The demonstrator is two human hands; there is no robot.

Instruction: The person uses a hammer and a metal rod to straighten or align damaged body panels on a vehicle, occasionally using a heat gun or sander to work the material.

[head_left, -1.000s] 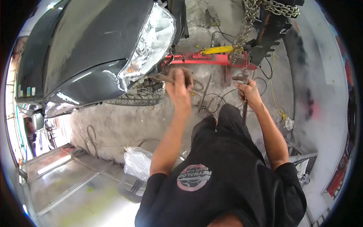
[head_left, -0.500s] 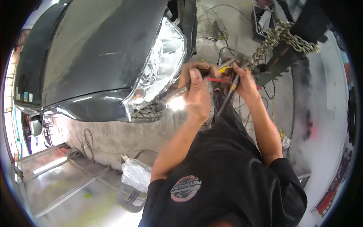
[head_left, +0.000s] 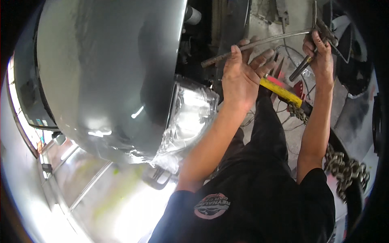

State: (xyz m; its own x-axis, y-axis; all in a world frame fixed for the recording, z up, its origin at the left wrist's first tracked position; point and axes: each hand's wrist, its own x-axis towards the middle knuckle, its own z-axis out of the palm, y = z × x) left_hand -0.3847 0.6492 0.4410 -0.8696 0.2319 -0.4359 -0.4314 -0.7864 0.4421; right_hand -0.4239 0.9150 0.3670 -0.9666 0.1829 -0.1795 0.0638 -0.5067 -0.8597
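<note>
My left hand (head_left: 241,83) has its thumb and forefinger closed around a long, thin, slightly bent metal rod (head_left: 279,37), while its other fingers stand spread. The rod's thick rusty end points at the car's front; its far end meets my right hand (head_left: 323,58). My right fingers are wrapped round a dark tool (head_left: 300,69) with a yellow band; its upper end is a dark metal piece, and I cannot tell its kind. Below and between my hands runs a yellow bar (head_left: 283,92) with red parts beside it.
On the left is a dark grey car hood (head_left: 117,73). The headlight (head_left: 188,111) is wrapped in clear plastic. Dark open bodywork (head_left: 206,28) lies ahead. Heavy chain (head_left: 346,170) hangs at the right by a black post; cables cross the floor (head_left: 296,48).
Both my hands have moved forward and farther apart, lifting the rod and tool with them. My view has shifted nearer the car's front, and the yellow bar shows more.
</note>
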